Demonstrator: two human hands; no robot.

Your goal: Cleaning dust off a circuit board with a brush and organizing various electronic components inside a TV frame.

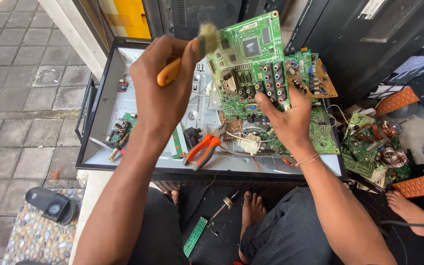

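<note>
My left hand [165, 81] grips a brush with an orange handle [169, 72]; its pale bristles [208, 38] touch the upper left edge of a large green circuit board [249, 64]. My right hand [285, 115] holds that board upright by its lower edge, fingers over the row of coloured sockets. The board is raised above an opened flat-screen chassis [123, 73] with a grey metal back plate.
Orange-handled pliers [203, 150] lie on the chassis near its front edge. More green boards [322, 130] sit under my right hand, with a pile of parts [374, 147] at right. Another person's foot [410, 211] is at far right. A black sandal [50, 205] lies at lower left.
</note>
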